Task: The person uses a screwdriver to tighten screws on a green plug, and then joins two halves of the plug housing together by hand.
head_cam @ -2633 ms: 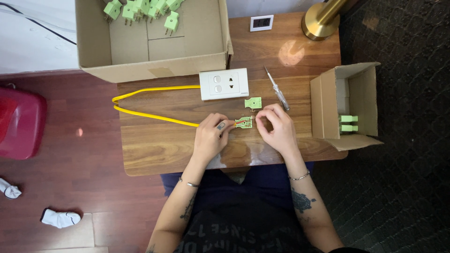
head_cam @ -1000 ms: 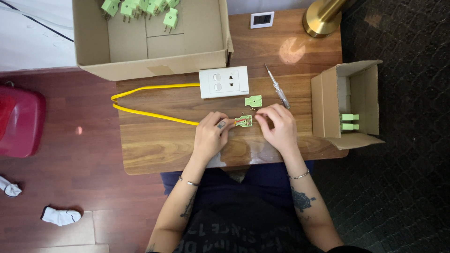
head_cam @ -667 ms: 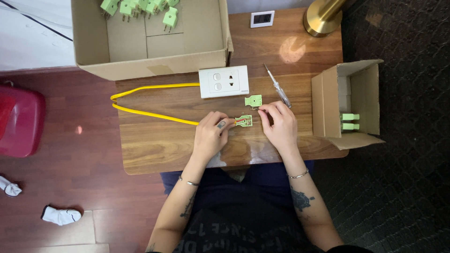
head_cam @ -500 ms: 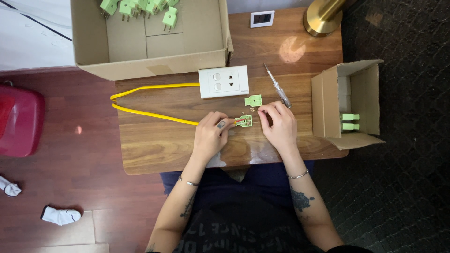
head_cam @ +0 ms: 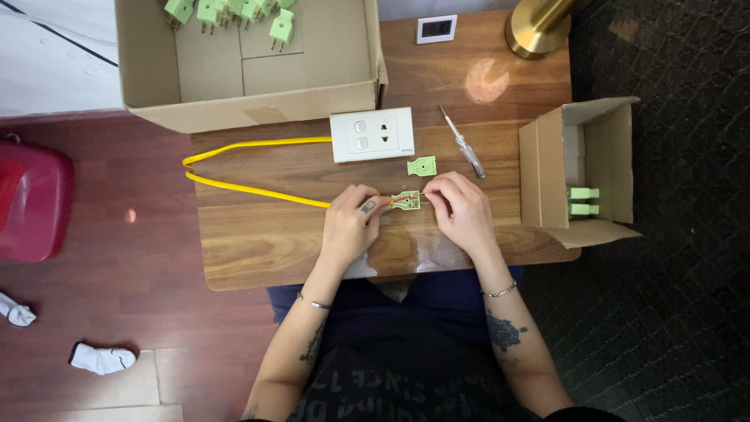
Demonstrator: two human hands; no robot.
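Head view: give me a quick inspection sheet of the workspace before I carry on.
Surface: wooden table, part bare.
Job's things: opened green plug between both hands; loose green cover above it; screwdriver lying untouched.
Clutter: white socket plate; large carton with green plugs; small carton with two plugs; brass base.
Grippers: left hand holds the plug's cable end; right hand fingers at its other end.
Cables: yellow cable loops over the table's left edge.
Surroundings: red case, socks on floor.
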